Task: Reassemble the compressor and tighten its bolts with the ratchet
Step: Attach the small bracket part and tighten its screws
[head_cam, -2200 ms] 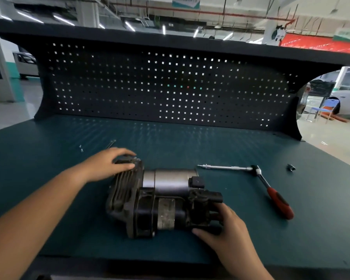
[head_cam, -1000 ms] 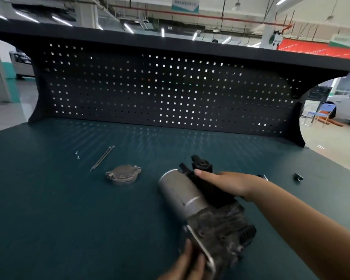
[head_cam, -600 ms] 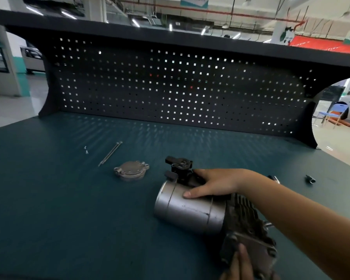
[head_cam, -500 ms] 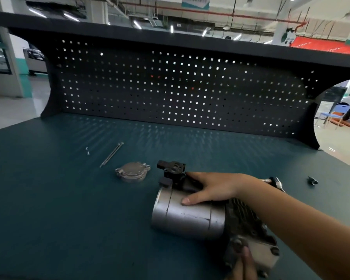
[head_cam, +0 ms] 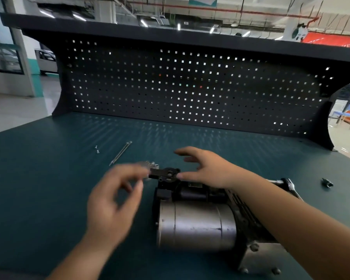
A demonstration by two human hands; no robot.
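**Both grips free over the compressor, cover not yet fitted**

The grey compressor with its silver cylindrical motor can (head_cam: pixel 196 225) lay on its side on the teal desk (head_cam: pixel 38 188), near the front edge. The right grip (head_cam: pixel 206 168) hovered released above its black plastic connector bracket (head_cam: pixel 167 174), fingers spread and the thumb tip at the bracket's edge. The left grip (head_cam: pixel 113 203) was motion-blurred, its fingers loosely curled, apparently holding nothing. Just beyond it lay the round grey metal cover plate (head_cam: pixel 150 163), partly hidden. The two long thin steel bolts (head_cam: pixel 120 153) lay farther back.

The step in hand looked like fetching that cover. To do it well, one grip should probably steady the can, which could roll. The cover's lugs should line up with the bolt holes, and the bolts should be started by finger. Only then should the chrome ratchet (head_cam: pixel 288 183), half hidden behind the right forearm, come in.
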